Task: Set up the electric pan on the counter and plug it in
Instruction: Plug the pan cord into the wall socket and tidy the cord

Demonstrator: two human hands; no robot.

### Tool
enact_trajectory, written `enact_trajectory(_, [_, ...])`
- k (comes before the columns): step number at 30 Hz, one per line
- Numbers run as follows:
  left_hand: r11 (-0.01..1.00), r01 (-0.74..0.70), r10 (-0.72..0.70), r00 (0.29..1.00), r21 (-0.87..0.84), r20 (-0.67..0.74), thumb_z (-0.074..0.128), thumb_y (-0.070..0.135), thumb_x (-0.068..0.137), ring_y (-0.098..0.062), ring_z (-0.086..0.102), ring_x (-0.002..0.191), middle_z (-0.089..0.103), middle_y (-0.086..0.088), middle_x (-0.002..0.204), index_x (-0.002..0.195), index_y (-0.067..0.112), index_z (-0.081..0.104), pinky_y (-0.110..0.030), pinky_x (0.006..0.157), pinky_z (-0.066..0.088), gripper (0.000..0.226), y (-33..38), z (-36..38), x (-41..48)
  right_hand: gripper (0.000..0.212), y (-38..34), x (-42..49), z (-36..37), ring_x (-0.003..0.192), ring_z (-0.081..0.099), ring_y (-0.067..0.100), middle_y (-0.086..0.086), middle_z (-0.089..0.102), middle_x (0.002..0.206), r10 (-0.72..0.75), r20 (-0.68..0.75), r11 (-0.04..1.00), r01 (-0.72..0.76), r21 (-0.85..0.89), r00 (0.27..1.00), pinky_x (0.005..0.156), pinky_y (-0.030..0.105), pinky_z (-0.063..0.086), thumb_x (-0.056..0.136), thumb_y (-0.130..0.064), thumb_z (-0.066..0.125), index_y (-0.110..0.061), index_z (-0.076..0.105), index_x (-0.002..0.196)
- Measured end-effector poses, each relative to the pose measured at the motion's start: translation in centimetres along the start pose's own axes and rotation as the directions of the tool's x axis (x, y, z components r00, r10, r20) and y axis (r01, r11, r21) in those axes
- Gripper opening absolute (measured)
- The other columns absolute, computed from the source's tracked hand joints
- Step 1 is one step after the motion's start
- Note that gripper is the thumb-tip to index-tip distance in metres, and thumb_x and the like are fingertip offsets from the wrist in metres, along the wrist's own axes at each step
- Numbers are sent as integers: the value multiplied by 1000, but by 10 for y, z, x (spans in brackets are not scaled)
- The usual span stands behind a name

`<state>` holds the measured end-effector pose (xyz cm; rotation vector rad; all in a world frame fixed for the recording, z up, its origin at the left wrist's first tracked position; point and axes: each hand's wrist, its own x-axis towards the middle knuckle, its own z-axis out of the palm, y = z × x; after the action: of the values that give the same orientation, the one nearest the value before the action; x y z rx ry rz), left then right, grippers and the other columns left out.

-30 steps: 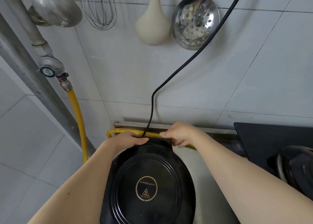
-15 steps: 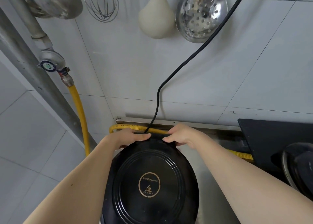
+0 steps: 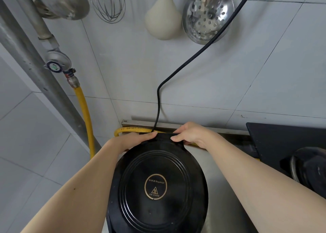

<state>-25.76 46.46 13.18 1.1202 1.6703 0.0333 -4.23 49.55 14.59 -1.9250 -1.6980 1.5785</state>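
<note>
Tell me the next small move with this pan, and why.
Probably let go and follow the cord up the wall to its plug. The electric pan already sits on the counter, both the left hand and right hand grip its far rim, and the cord's upper end leaves view.

Electric pan (image 3: 158, 185) on steel counter (image 3: 217, 164)

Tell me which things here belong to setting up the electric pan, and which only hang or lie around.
Job: electric pan, gripped at its back edge by left hand and right hand; black cord; counter.
Bystanders: whisk, skimmer, ladle, cream utensil, yellow hose, stove.
</note>
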Motion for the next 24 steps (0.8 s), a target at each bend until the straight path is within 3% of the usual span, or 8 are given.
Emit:
enact_trajectory(2, [995,26,-26,1000,-96,6,58,88,35,-31,42,131,43,-8,144,138,20,40,-42,111,32,126,1,2,-3,35,2,2,0,110,63,27,11,70,114,-5,5,1000,5,13,1000,103,40,48,80,-17,76,-11,72,114])
enact_trajectory(5, [996,16,-16,1000,-89,-7,59,93,19,-31,42,131,43,-7,145,140,22,41,-45,112,31,142,1,1,-2,36,3,2,2,110,63,26,10,70,115,-9,0,1000,9,29,1000,104,42,47,79,-17,77,-13,72,115])
enact_trajectory(10, [1000,-5,1,989,-24,-148,48,92,48,-29,52,120,53,-9,134,132,13,50,-39,103,39,116,-5,7,7,40,2,5,10,111,63,26,11,69,118,1,-48,999,1,55,999,103,37,47,82,-19,75,-10,69,120])
enact_trajectory(13, [999,-35,37,983,15,-177,40,99,35,-27,56,112,60,-7,125,122,14,59,-42,103,42,123,-7,12,12,36,6,5,12,111,64,27,13,68,118,18,-37,998,-16,54,999,102,38,49,86,-18,71,-8,68,120])
enact_trajectory(18, [1000,-10,13,982,18,-189,48,82,68,-29,54,116,57,-11,127,125,8,55,-39,99,41,93,-4,12,15,30,4,2,13,111,63,28,15,67,118,32,-4,999,-32,33,999,99,40,52,90,-18,65,-7,68,118])
enact_trajectory(24, [998,-58,54,963,-6,-263,46,76,77,-31,49,124,52,-12,137,134,9,48,-41,103,38,88,-2,18,9,36,3,-7,12,105,58,22,6,63,117,-12,-9,999,11,-50,1000,93,33,48,95,-29,57,-15,62,128])
